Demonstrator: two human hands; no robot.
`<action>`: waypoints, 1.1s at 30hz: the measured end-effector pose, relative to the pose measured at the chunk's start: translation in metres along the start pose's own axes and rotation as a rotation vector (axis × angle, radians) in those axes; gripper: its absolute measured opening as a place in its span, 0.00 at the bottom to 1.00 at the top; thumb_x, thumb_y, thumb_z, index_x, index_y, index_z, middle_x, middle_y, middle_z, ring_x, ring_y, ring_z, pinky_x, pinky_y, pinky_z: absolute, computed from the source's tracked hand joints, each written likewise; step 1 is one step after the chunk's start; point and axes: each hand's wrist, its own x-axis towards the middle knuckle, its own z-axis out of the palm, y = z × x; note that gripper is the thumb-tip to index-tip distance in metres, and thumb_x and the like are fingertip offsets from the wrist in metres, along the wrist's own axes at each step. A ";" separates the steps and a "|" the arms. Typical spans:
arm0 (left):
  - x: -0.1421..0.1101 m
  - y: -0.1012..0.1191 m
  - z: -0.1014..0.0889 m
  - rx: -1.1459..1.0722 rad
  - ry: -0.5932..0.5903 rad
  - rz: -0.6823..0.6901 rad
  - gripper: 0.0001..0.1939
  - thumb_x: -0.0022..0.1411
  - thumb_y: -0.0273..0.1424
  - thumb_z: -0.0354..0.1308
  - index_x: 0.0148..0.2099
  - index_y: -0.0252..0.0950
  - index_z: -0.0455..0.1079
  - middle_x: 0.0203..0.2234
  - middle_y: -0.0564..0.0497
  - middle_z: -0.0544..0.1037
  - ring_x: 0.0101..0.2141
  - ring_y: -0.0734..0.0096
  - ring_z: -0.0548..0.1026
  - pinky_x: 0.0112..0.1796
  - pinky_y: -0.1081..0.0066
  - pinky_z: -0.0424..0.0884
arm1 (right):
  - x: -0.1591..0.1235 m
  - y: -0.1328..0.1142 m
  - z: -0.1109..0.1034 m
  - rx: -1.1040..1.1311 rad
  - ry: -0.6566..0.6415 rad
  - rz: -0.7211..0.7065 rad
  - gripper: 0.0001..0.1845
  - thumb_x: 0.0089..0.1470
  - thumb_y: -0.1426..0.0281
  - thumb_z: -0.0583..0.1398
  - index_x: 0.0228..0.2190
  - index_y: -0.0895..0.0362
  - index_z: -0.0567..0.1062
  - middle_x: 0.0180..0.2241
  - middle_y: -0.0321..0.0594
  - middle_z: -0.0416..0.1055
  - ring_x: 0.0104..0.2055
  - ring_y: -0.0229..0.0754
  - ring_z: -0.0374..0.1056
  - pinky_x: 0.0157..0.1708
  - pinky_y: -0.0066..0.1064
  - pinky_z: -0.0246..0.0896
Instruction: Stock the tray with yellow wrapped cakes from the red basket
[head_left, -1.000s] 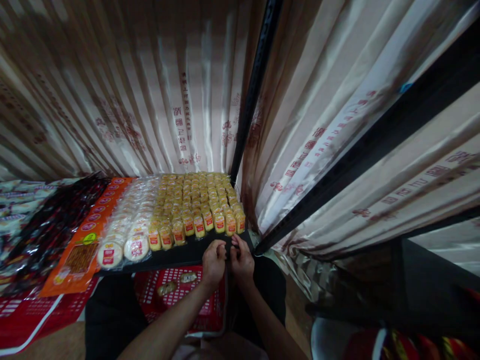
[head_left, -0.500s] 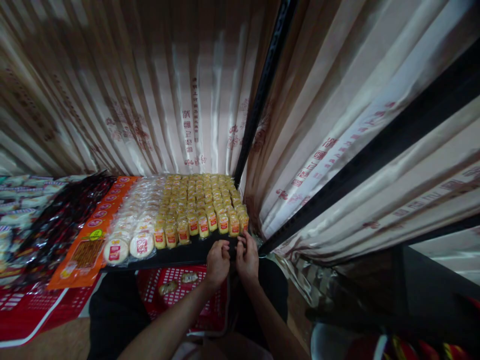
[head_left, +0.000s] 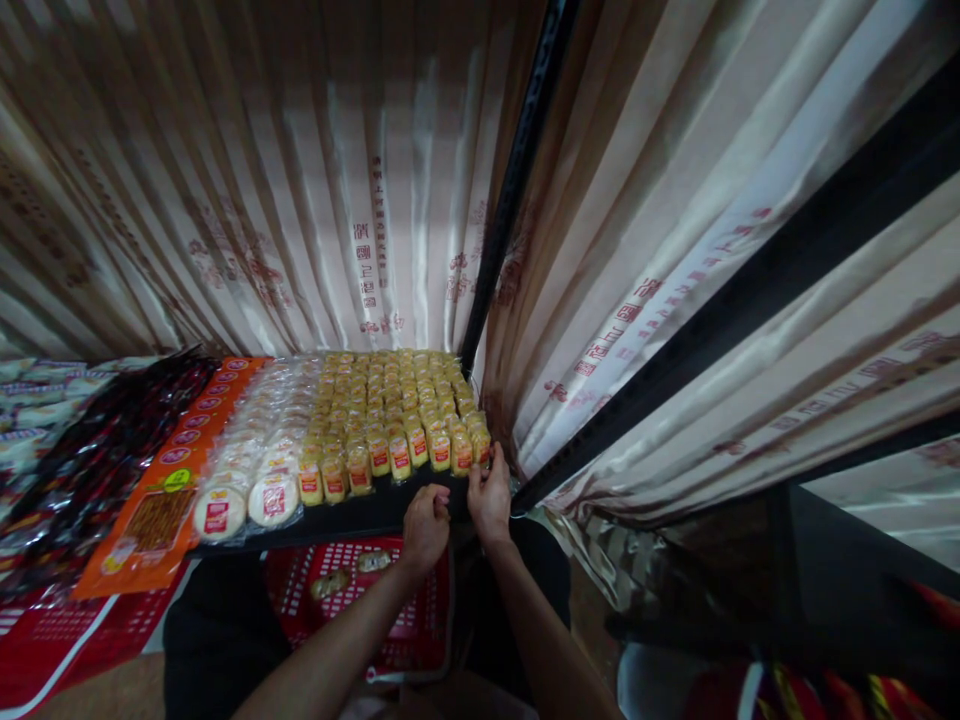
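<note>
My left hand is curled into a loose fist at the front lip of the black shelf. My right hand reaches up beside it, its fingers pinched at the nearest yellow snack packet at the shelf's right front corner. Whether it grips the packet is unclear. Rows of several small yellow packets fill the shelf's right part. Round white cakes in clear wrap lie to their left.
Orange packets and dark bags lie further left. A red plastic basket with two small items sits below the shelf. Beige printed curtains hang behind and to the right, with a black upright post between them.
My right hand has risen from the shelf's front lip to the corner yellow packet. My left hand has stayed at the lip and curled tighter. The view shifted slightly.
</note>
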 end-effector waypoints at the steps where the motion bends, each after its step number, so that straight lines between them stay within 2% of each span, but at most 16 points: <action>1: 0.000 -0.001 0.000 0.005 0.001 0.001 0.15 0.55 0.18 0.43 0.38 0.35 0.68 0.32 0.51 0.72 0.32 0.73 0.73 0.40 0.70 0.68 | 0.001 0.000 0.000 -0.016 0.002 -0.004 0.31 0.55 0.65 0.49 0.57 0.65 0.55 0.51 0.59 0.60 0.44 0.48 0.66 0.46 0.43 0.62; 4: 0.002 -0.001 0.002 0.004 0.003 0.007 0.15 0.54 0.18 0.43 0.38 0.35 0.68 0.32 0.51 0.72 0.32 0.74 0.73 0.39 0.70 0.68 | 0.003 -0.002 0.001 -0.061 0.000 -0.016 0.32 0.54 0.65 0.50 0.58 0.65 0.53 0.51 0.58 0.61 0.51 0.51 0.62 0.49 0.45 0.60; 8: 0.004 0.000 0.003 -0.008 0.003 0.000 0.15 0.54 0.18 0.43 0.38 0.35 0.68 0.31 0.51 0.72 0.32 0.74 0.73 0.38 0.71 0.69 | 0.003 -0.007 0.000 -0.072 0.017 0.030 0.32 0.54 0.67 0.49 0.59 0.63 0.52 0.47 0.56 0.63 0.44 0.50 0.67 0.43 0.44 0.64; 12: 0.004 0.001 0.004 -0.018 -0.003 -0.012 0.15 0.55 0.18 0.43 0.38 0.35 0.68 0.30 0.51 0.72 0.33 0.73 0.73 0.38 0.71 0.69 | 0.006 -0.012 -0.003 -0.030 0.077 -0.009 0.30 0.55 0.68 0.49 0.59 0.60 0.52 0.45 0.53 0.64 0.41 0.47 0.66 0.42 0.42 0.64; 16: 0.005 0.001 0.004 -0.057 0.008 -0.047 0.15 0.56 0.18 0.44 0.39 0.35 0.68 0.31 0.50 0.73 0.35 0.73 0.74 0.39 0.70 0.70 | 0.007 -0.012 -0.006 -0.007 0.041 0.000 0.29 0.56 0.69 0.47 0.58 0.62 0.53 0.41 0.50 0.66 0.39 0.44 0.66 0.40 0.40 0.65; 20: 0.010 0.004 0.005 -0.096 0.041 -0.057 0.17 0.54 0.18 0.47 0.45 0.35 0.66 0.37 0.49 0.73 0.36 0.73 0.74 0.41 0.69 0.71 | 0.006 -0.012 -0.006 -0.078 0.010 -0.039 0.26 0.55 0.69 0.47 0.55 0.65 0.59 0.43 0.54 0.66 0.43 0.47 0.65 0.44 0.44 0.63; 25: 0.016 0.013 0.010 -0.205 0.032 0.021 0.21 0.53 0.17 0.47 0.48 0.37 0.67 0.46 0.47 0.70 0.38 0.72 0.74 0.43 0.67 0.72 | 0.005 -0.008 -0.002 -0.092 -0.037 -0.068 0.28 0.54 0.68 0.49 0.56 0.64 0.57 0.49 0.55 0.64 0.48 0.49 0.64 0.47 0.43 0.61; 33: 0.023 0.014 0.013 -0.220 0.017 0.009 0.24 0.51 0.15 0.46 0.49 0.35 0.66 0.49 0.45 0.67 0.41 0.72 0.73 0.46 0.66 0.71 | 0.007 -0.008 -0.002 -0.009 0.045 0.066 0.28 0.54 0.68 0.48 0.56 0.63 0.56 0.41 0.52 0.67 0.37 0.45 0.68 0.40 0.40 0.65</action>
